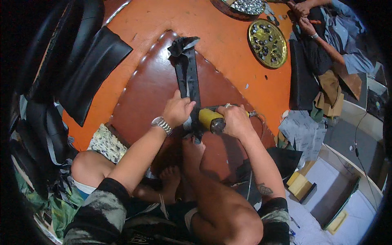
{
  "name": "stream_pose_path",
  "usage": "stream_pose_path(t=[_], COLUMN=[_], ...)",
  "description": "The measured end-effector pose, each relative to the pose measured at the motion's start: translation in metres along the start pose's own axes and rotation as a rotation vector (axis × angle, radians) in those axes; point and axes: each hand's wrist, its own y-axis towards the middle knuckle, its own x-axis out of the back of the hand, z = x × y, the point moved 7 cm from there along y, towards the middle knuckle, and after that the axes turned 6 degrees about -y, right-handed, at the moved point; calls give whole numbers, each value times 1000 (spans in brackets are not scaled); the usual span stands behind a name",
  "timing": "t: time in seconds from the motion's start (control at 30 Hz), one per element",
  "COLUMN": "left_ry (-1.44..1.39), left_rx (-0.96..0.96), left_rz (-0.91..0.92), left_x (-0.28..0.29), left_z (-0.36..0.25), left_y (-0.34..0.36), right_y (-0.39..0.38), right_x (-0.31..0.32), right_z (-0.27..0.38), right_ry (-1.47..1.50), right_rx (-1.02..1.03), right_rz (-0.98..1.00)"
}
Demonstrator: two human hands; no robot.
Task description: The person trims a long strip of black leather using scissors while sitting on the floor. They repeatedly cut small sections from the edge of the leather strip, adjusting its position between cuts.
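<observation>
A long black strip (192, 75) of leather-like material, folded along its length, lies on a brown padded panel (143, 87). Its far end is bunched up and shows a pale underside. My left hand (178, 109), with a metal watch at the wrist, grips the strip's left edge around its middle. In my right hand (237, 120) is a yellow staple gun (210, 119) with a dark round cap, held against or just beside the strip's right edge; its tip is hidden. My bare foot (195, 148) rests at the strip's near end.
Black padded pieces (94, 73) pile up at the left. On the orange floor (220, 45) stand a gold tray (267, 44) of dark buttons and a round container (234, 10) of shiny pieces. Another person's hands (306, 24) work at the upper right. Wooden frames (347, 163) lie right.
</observation>
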Motion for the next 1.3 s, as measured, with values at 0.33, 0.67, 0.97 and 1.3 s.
stream_pose_path(t=[0.33, 0.67, 0.97, 1.3], left_ry=[34, -2, 11, -254], left_rx=[-1, 26, 27, -252], left_rz=[90, 90, 42, -302], left_x=[6, 4, 12, 131], left_z=[-2, 3, -5, -58], left_y=[3, 2, 1, -84], right_y=[15, -37, -184, -245], right_x=[19, -9, -121, -114], right_z=[5, -62, -83, 5], right_ry=[-42, 243, 470, 1133], right_rx=[8, -290, -727, -631], right_rz=[-78, -421, -541, -859])
